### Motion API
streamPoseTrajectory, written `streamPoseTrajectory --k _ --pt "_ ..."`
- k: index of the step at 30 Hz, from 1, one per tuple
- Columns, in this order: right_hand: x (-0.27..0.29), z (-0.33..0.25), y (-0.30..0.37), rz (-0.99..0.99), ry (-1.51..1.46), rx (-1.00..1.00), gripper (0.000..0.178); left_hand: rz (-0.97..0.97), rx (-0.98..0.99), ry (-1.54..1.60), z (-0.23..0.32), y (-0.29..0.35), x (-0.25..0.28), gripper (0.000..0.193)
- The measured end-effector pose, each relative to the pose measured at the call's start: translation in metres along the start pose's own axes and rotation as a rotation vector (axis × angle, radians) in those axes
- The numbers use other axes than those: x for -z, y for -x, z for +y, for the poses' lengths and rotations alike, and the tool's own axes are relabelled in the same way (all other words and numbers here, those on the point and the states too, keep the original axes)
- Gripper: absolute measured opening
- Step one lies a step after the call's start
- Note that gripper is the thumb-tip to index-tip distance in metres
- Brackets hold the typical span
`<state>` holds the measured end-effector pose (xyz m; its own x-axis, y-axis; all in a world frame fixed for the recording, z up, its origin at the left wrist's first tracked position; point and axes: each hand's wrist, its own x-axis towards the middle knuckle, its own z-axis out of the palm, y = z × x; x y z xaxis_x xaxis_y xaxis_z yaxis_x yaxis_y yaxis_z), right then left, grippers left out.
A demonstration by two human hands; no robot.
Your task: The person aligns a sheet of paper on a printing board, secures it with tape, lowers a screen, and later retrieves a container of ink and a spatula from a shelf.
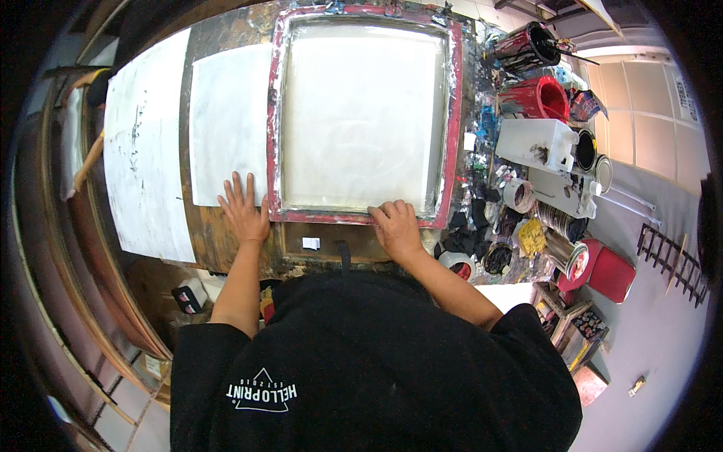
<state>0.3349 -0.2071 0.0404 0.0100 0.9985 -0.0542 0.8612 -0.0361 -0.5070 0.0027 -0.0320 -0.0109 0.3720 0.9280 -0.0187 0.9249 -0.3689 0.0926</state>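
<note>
Red-framed printing screen (362,120) is pressed flat on the paint-stained worktable (226,241); its near rail is gripped by the right hand (396,226), fingers curled over the edge. The left hand (243,211) is laid open, fingers spread, on a white sheet (226,120) just beside the frame's left rail. Paint cans, including a red bucket (538,98), and a white canister (536,143) are crowded along the table's right side.

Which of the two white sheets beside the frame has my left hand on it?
The smaller sheet right against the red frame; your left hand presses its lower edge. The larger sheet lies farther left, untouched.
</note>
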Motion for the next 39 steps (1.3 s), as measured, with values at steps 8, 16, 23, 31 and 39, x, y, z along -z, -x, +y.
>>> streamPoseTrajectory --k 8,16,23,31,39 --pt "0.0002 0.0023 -0.0004 -0.029 -0.017 0.015 0.038 0.001 0.019 -0.027 -0.0010 0.0005 -0.0023 0.065" --pt "0.0008 0.0037 -0.0019 -0.015 -0.030 0.032 0.046 0.026 0.016 -0.028 -0.0029 0.0025 -0.0068 0.066" --pt "0.0022 0.0039 -0.0025 -0.023 -0.030 0.031 0.045 0.012 0.021 -0.035 0.0001 0.0009 -0.0027 0.068" --pt "0.0018 0.0038 -0.0025 -0.024 -0.018 0.033 0.043 0.015 0.020 -0.031 0.0020 0.0000 0.0009 0.070" --pt "0.0025 0.0030 -0.0023 -0.027 -0.013 0.043 0.042 0.017 0.015 -0.037 -0.0005 0.0009 -0.0023 0.068"
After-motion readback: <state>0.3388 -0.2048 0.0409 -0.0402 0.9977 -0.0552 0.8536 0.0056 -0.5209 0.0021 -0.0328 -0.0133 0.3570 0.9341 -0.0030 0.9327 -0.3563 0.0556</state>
